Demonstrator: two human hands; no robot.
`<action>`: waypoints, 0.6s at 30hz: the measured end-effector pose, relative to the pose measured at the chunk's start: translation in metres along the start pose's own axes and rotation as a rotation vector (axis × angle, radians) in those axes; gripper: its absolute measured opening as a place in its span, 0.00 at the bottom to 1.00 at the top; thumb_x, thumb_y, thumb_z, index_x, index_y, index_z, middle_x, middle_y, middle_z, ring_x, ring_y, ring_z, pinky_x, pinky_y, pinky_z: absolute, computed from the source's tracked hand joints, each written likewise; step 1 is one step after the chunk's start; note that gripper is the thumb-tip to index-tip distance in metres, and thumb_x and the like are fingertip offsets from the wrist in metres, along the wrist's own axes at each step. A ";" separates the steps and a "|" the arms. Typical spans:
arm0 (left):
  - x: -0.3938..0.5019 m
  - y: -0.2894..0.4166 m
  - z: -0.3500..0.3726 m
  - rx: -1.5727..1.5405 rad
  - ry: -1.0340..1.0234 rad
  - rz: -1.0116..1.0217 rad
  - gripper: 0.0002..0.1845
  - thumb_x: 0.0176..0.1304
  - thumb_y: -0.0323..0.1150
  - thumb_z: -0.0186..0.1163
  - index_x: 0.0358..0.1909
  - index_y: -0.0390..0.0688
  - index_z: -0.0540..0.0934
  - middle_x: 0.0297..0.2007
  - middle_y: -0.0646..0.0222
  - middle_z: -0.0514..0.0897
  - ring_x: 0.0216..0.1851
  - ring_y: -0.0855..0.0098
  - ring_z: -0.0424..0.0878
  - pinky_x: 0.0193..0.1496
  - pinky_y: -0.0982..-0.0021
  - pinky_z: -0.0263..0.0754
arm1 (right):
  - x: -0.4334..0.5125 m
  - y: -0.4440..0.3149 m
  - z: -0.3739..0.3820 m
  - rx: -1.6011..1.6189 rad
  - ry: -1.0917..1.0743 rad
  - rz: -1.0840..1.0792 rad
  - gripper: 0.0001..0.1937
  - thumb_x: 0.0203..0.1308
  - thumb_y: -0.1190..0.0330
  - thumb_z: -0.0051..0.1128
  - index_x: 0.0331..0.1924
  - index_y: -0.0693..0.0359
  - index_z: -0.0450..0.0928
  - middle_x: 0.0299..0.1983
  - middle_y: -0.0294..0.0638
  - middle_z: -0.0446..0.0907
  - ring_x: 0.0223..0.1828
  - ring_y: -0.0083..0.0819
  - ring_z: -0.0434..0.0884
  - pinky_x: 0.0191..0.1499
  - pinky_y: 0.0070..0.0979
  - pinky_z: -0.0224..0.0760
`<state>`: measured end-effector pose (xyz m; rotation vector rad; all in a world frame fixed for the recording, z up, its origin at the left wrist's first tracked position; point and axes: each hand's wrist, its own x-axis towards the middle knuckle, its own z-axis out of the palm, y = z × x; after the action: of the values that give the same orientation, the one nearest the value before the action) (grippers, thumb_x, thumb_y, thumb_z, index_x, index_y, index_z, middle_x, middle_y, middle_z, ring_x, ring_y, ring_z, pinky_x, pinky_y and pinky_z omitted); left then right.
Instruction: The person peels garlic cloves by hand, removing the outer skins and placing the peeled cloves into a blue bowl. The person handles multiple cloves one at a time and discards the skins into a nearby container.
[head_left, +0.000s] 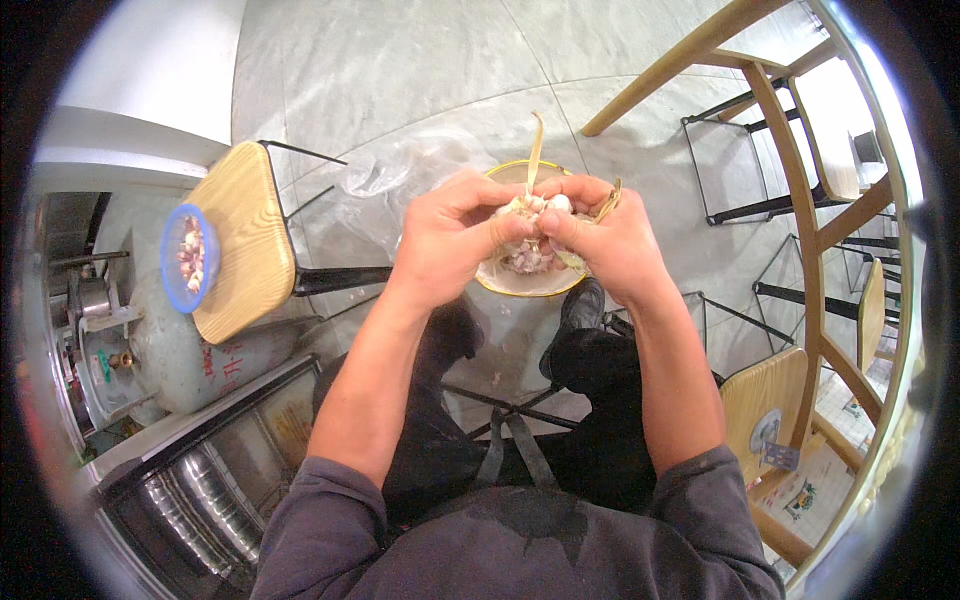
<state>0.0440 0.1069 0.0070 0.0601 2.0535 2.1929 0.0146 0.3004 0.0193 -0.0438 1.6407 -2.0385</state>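
My left hand (457, 232) and my right hand (604, 232) meet over a yellow-rimmed basin (517, 291) on the floor. Between their fingers and thumbs is a garlic bulb (536, 202), partly opened, with cloves showing. A long dry stalk (535, 154) stands up from it. More dry stem pieces (611, 201) stick out by my right fingers. Below my hands, garlic (526, 259) lies in the basin, partly hidden by them. On a wooden-topped stool to the left, a blue plastic basket (166, 259) holds several loose garlic cloves (191, 255).
The wooden-topped stool (255, 247) stands left, beside a grey gas cylinder (187, 352). Clear plastic sheeting (420, 165) lies on the floor behind the basin. A wooden frame (802, 165) and more stools (772, 382) are at the right. A glass-fronted metal appliance (217, 480) is at lower left.
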 end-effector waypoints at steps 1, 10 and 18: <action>0.000 0.001 0.000 -0.026 0.003 -0.024 0.13 0.59 0.25 0.69 0.46 0.35 0.84 0.43 0.68 0.83 0.45 0.75 0.81 0.52 0.74 0.75 | 0.000 0.000 0.000 0.012 0.004 0.000 0.12 0.58 0.74 0.66 0.45 0.69 0.82 0.33 0.37 0.84 0.29 0.18 0.79 0.31 0.18 0.73; 0.004 0.002 -0.001 0.361 0.023 0.165 0.11 0.69 0.31 0.62 0.45 0.34 0.83 0.38 0.69 0.86 0.40 0.78 0.81 0.47 0.75 0.75 | 0.000 0.004 0.001 -0.158 0.015 -0.070 0.12 0.57 0.73 0.67 0.45 0.68 0.83 0.33 0.36 0.84 0.29 0.17 0.79 0.34 0.18 0.74; 0.007 -0.004 0.003 -0.318 0.157 -0.194 0.12 0.74 0.36 0.54 0.44 0.36 0.80 0.35 0.69 0.83 0.35 0.77 0.80 0.41 0.72 0.77 | -0.003 0.004 0.006 -0.090 0.002 -0.044 0.14 0.55 0.73 0.68 0.46 0.67 0.83 0.35 0.35 0.85 0.33 0.18 0.80 0.38 0.18 0.74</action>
<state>0.0380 0.1111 0.0033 -0.3388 1.6685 2.4311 0.0205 0.2954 0.0183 -0.1106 1.7466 -1.9958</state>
